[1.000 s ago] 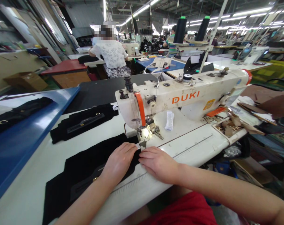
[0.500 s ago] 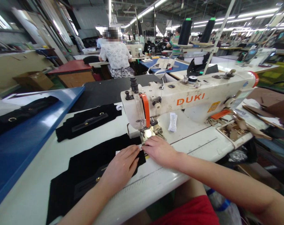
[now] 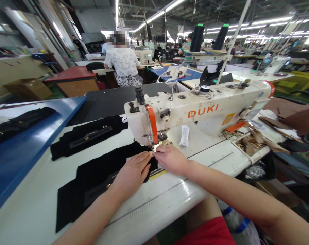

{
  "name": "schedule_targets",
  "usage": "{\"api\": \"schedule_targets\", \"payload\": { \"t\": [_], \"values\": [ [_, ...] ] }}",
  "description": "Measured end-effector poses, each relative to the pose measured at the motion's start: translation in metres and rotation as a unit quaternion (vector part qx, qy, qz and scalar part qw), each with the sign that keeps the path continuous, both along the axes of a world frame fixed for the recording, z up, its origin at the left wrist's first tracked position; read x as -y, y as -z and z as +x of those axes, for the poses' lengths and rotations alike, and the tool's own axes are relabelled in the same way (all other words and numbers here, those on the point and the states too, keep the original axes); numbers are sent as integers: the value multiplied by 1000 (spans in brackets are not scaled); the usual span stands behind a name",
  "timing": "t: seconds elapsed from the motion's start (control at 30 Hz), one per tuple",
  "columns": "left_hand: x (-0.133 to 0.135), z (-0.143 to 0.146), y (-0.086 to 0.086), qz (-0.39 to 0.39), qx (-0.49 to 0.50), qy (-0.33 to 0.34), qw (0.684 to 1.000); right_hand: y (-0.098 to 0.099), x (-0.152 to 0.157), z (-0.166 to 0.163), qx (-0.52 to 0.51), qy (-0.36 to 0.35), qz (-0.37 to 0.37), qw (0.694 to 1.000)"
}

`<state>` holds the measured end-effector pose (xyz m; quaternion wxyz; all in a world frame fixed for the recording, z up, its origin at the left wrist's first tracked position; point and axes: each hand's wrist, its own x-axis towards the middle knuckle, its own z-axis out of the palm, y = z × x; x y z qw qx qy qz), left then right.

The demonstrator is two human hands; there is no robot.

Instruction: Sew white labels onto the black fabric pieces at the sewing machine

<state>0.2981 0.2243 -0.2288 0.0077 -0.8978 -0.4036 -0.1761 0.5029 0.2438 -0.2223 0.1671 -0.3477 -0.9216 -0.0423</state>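
Observation:
A black fabric piece (image 3: 89,172) with a dark strip and a gold-coloured fitting lies on the white sewing table, its right end at the needle area of the sewing machine (image 3: 177,109). My left hand (image 3: 134,172) rests on this piece, palm down with fingers stretched out. Close to the presser foot, my right hand (image 3: 171,159) has its fingers bent and pressed together on the fabric's edge. The two hands' fingertips nearly meet. A small white tag (image 3: 128,159) shows just behind my left hand. The fingers hide the exact spot under the needle.
A similar black piece (image 3: 67,146) lies farther back on the table. White labels (image 3: 185,136) are stacked on the machine bed. A tray (image 3: 253,144) of metal fittings sits at the right. A blue surface (image 3: 42,136) borders the left. A co-worker (image 3: 122,61) sits ahead.
The black piece and both hands have shifted slightly away from me, toward the machine's foot. The whole view has moved a little, so the machine appears farther left.

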Motion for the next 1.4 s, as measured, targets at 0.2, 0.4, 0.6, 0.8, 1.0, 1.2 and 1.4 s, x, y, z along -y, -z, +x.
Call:
{"api": "schedule_targets", "payload": {
  "t": [0.2,0.4,0.6,0.8,1.0,1.2,1.4],
  "values": [
    [-4,1,-1,5,7,7,1000,2,-2,-1,0,8,-5,1000],
    [-3,1,-2,12,10,19,1000,2,-1,-1,1,16,0,1000],
    [-1,1,1,4,13,11,1000,0,1,-1,-3,13,-13,1000],
    [-5,2,3,24,3,8,1000,0,0,0,2,24,-10,1000],
    [-3,4,0,35,-4,8,999,-1,0,0,0,24,-12,1000],
    [-1,6,-1,29,-15,-1,999,3,1,2,-3,15,0,1000],
    [-4,5,-1,-1,-17,-14,1000,5,1,1,-3,14,10,1000]
  ]
}}
